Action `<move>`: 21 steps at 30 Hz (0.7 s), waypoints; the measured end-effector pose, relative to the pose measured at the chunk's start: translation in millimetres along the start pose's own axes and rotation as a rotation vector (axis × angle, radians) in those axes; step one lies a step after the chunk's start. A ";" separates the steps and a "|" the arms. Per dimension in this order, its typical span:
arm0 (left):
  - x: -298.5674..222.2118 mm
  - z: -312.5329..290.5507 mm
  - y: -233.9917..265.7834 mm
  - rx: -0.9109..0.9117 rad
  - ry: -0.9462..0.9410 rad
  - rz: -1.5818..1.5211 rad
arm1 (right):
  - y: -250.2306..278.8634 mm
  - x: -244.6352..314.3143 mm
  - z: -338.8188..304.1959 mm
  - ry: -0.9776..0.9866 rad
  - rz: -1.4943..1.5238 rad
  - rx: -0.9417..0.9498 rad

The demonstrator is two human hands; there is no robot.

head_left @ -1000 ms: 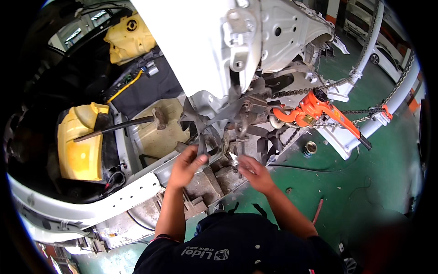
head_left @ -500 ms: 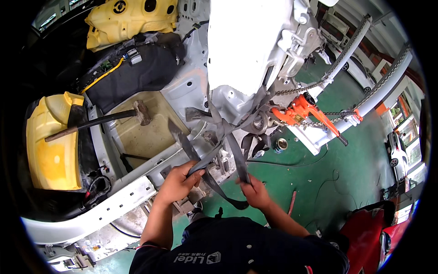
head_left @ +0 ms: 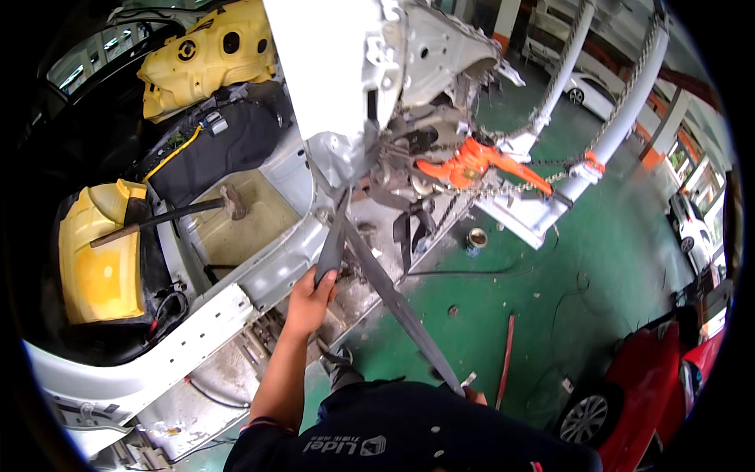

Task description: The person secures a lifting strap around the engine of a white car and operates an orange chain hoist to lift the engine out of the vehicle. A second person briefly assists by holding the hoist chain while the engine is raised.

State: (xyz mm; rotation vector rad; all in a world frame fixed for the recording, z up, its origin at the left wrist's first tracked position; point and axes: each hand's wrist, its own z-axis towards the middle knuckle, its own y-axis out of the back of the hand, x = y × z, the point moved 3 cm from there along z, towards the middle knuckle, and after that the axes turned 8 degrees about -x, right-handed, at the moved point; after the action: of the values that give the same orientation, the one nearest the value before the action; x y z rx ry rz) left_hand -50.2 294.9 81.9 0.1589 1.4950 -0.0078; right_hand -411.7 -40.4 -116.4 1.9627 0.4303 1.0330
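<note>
Grey strap (head_left: 401, 308) runs beyond the fingers of a left hand (head_left: 309, 303) clenched around one length, another reaching a right hand (head_left: 475, 396) whose grip cannot be told, in apparent tightening calling next for steady tension.

Setting identified as a car-body repair workshop. A partly stripped white car body (head_left: 189, 330) is seen between 8 and 12 o'clock. At 2 o'clock, an orange lever hoist (head_left: 464, 167) is joined by chains (head_left: 525, 191) to a pale post (head_left: 629, 110). A red car (head_left: 653, 362) is noted at 4 o'clock.
</note>
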 end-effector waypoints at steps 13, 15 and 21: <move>-36.2 78.0 -24.0 -0.221 -0.238 0.130 | -44.1 89.6 78.8 0.647 0.038 -0.231; -37.9 113.7 -5.9 -0.446 -0.278 -0.076 | -12.5 131.3 97.7 0.652 0.155 -0.197; -46.3 177.5 -6.2 -0.392 -0.174 0.058 | 116.0 338.6 133.9 0.869 0.367 -0.310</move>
State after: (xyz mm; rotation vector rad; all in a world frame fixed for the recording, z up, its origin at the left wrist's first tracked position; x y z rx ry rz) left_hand 121.6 264.8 139.1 -0.1133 1.2913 0.3091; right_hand -111.9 33.2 108.8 1.2585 0.3359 2.0533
